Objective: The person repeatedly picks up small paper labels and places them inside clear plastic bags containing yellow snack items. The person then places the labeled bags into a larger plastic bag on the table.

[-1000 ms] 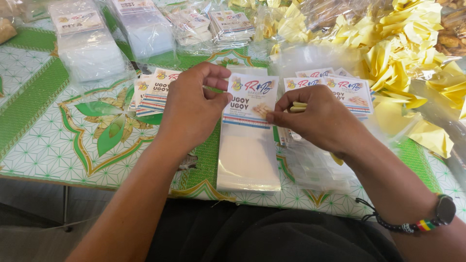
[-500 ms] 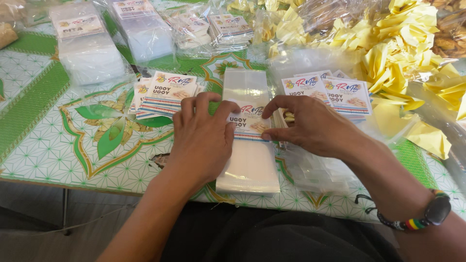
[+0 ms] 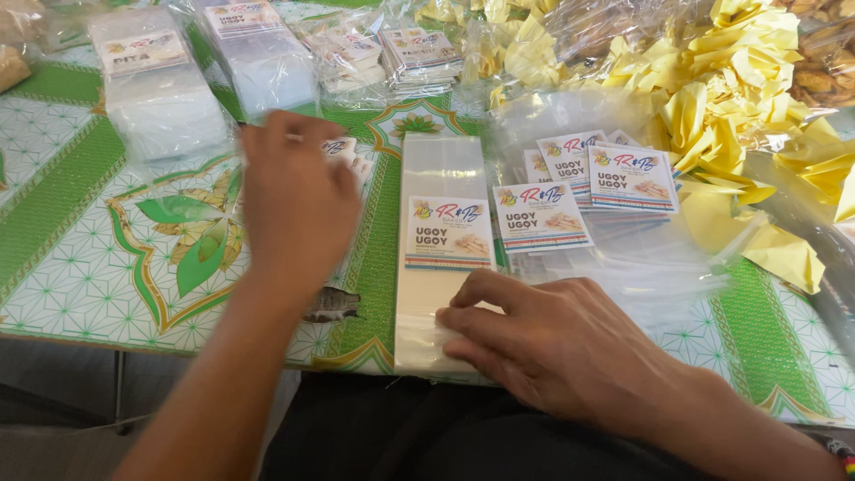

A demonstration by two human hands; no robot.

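A green-and-white patterned worktop point(image 3: 71, 267) carries stacks of clear bags, printed labels and, far right, crumpled yellow papers point(image 3: 730, 116). Half a second ago both hands pressed a label onto the clear bag point(image 3: 443, 169); now the label point(image 3: 448, 233) sits stuck on it. The right hand point(image 3: 552, 343) lies flat, open, pinning the bag's near end. The left hand point(image 3: 298, 200), blurred, has moved left over the loose labels point(image 3: 343, 150); whether it holds one, I cannot tell.

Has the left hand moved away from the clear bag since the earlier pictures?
Yes. The left hand left the clear bag and moved left, over the label stack.
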